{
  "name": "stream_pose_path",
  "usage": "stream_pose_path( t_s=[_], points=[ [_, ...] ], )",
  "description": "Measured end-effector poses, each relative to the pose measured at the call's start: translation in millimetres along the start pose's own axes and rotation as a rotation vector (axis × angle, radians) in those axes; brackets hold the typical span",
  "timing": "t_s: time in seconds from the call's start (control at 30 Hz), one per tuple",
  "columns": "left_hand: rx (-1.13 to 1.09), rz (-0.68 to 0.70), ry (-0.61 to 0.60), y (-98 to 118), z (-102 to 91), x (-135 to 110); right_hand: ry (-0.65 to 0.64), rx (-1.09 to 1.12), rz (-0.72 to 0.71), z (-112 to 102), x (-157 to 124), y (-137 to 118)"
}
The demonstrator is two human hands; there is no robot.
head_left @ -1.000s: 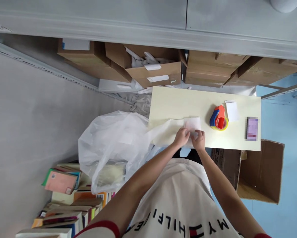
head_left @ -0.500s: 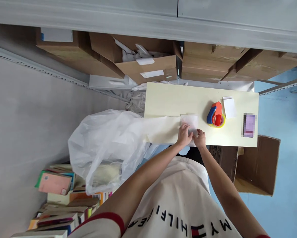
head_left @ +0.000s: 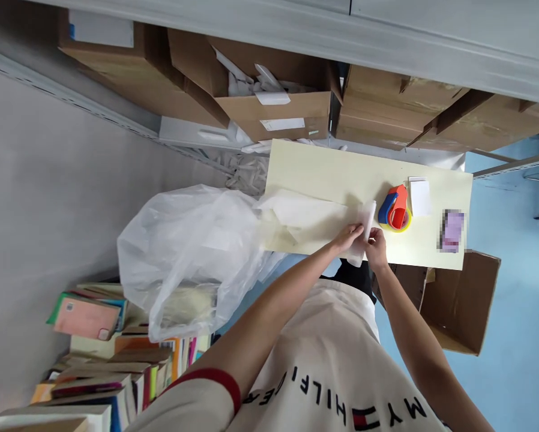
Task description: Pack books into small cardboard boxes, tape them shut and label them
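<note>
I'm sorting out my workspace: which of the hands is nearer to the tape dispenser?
Right. The right hand is just below and slightly left of the tape dispenser in the picture; the left hand is farther off to its left.

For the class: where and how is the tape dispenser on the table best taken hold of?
Probably by its orange end: that part juts past the yellow tape roll, offering a narrow section to close on. The right hand could come down from the near side, since white cards lie close on the right.
</note>
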State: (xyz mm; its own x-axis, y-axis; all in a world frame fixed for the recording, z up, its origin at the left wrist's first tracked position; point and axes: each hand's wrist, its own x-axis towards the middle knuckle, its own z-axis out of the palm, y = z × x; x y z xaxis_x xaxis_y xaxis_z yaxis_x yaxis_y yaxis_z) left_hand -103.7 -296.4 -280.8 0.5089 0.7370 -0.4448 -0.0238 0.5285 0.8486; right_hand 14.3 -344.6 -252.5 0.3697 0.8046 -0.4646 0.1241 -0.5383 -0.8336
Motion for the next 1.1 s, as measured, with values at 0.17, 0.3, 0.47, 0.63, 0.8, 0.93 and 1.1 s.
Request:
stream_pose_path(
  t_s=[0.17,0.3,0.47,0.63,0.8,0.93,1.1],
  points=[
    [0.224,-0.054,0.272,5,-26.7,-11,-0.153,-0.162,-0.13,42,1,4],
    [0.428,-0.095,0.437,-1,-58.7,-28,-0.11,-0.315,-0.179,56,-1,22],
    [0.551,-0.074,0.44,-10,-63.1,-39,0.08,-0.318,-0.056,43,2,40],
    [0.67,-0.119,0.381,-20,-47.4,-38,0.014,0.005,0.168,35,12,43],
    [0.536,-0.021,0.166,-24,-24.0,-27,-0.019,0.137,0.172,5,1,33],
    [0.417,0.08,0.012,-16,-16.3,-20,0.008,0.16,0.101,3,-8,16],
    [0.377,0.087,0.167,-5,-48.3,-29,-0.029,0.014,0.067,49,-4,-2]
  ],
)
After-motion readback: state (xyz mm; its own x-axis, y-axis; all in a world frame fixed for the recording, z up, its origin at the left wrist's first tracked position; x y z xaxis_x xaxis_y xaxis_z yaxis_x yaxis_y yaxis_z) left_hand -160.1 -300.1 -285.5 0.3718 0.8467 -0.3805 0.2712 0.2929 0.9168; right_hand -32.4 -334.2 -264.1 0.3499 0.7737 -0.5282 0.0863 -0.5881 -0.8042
